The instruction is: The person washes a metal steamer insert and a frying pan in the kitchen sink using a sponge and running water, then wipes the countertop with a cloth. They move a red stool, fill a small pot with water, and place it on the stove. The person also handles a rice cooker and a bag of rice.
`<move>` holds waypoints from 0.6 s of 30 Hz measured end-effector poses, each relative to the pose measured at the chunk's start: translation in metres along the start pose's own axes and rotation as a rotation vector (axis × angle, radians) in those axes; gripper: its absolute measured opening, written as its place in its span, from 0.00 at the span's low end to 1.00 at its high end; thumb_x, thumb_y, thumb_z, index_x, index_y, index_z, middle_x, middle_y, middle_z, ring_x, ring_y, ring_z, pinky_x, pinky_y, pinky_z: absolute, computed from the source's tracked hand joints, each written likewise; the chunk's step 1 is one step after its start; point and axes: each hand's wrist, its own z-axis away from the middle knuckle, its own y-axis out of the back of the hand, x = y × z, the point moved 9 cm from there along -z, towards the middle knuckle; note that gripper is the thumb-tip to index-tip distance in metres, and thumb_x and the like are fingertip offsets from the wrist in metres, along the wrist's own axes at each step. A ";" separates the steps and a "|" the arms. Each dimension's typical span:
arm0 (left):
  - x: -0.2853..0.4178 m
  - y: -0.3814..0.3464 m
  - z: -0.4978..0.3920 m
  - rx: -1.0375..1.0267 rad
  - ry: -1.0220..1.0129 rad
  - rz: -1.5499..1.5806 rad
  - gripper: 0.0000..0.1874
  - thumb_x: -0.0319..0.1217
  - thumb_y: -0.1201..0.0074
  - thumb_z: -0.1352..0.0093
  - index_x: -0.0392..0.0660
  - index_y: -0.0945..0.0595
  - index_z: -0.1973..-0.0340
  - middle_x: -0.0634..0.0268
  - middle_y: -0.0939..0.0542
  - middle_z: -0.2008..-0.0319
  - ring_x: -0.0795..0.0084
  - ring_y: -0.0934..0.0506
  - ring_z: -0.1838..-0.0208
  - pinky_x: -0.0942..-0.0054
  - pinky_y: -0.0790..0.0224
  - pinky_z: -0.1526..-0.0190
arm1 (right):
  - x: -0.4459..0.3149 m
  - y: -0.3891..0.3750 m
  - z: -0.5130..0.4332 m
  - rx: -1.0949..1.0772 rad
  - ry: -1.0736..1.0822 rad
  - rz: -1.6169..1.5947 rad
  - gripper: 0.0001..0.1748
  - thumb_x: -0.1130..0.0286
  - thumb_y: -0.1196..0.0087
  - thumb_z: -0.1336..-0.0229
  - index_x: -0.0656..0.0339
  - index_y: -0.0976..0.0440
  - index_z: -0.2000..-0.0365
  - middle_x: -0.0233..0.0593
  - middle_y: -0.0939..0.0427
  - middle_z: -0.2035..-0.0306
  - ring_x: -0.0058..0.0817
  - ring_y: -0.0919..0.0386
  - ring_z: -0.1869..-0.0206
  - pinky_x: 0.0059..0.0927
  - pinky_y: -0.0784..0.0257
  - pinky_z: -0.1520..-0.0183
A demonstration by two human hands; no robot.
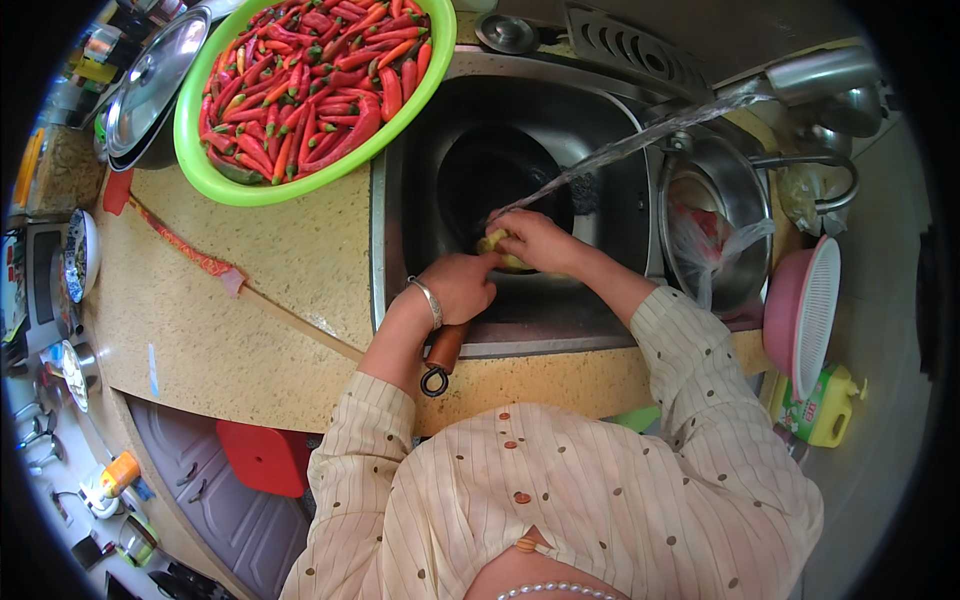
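Observation:
In the stainless steel sink (615,247) sits a dark round pan (502,165), its wooden handle (448,346) with a metal ring reaching over the front rim. My left hand (459,289), with a silver bracelet at the wrist, curls over this handle, and its forefinger points toward my right hand. Pinched in my right hand (538,238) is a yellow scrubbing pad or cloth (495,241), mostly covered by the fingers, over the pan's near side. A stream of water (600,157) runs from the faucet (821,75) down to my right hand.
A green basin (262,196) of red chili peppers stands back left, beside a lidded pot (161,82). A long wrapped stick (300,326) lies on the counter. Right of the sink are a metal bowl (739,195) with a plastic bag, a pink basin (787,307) and a yellow-green jug (825,409).

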 end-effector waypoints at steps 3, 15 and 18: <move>-0.003 0.000 0.003 0.022 0.000 0.012 0.22 0.30 0.52 0.34 0.49 0.22 0.43 0.45 0.16 0.59 0.44 0.19 0.53 0.53 0.27 0.47 | -0.007 -0.001 -0.032 0.036 -0.062 -0.030 0.14 0.79 0.43 0.45 0.63 0.26 0.56 0.46 0.25 0.50 0.42 0.24 0.46 0.38 0.28 0.43; -0.004 0.005 0.001 0.055 0.081 -0.023 0.19 0.29 0.53 0.32 0.48 0.22 0.45 0.46 0.16 0.57 0.45 0.19 0.51 0.53 0.28 0.46 | 0.065 0.047 -0.015 -0.028 -0.168 0.750 0.27 0.69 0.37 0.48 0.47 0.25 0.45 0.49 0.27 0.45 0.49 0.26 0.43 0.47 0.29 0.42; 0.000 0.005 0.001 0.025 0.068 -0.030 0.18 0.30 0.53 0.32 0.47 0.23 0.46 0.46 0.16 0.57 0.46 0.19 0.51 0.54 0.27 0.46 | 0.049 0.023 0.025 -0.139 -0.265 0.516 0.30 0.72 0.35 0.51 0.48 0.27 0.45 0.51 0.27 0.50 0.51 0.24 0.47 0.47 0.25 0.46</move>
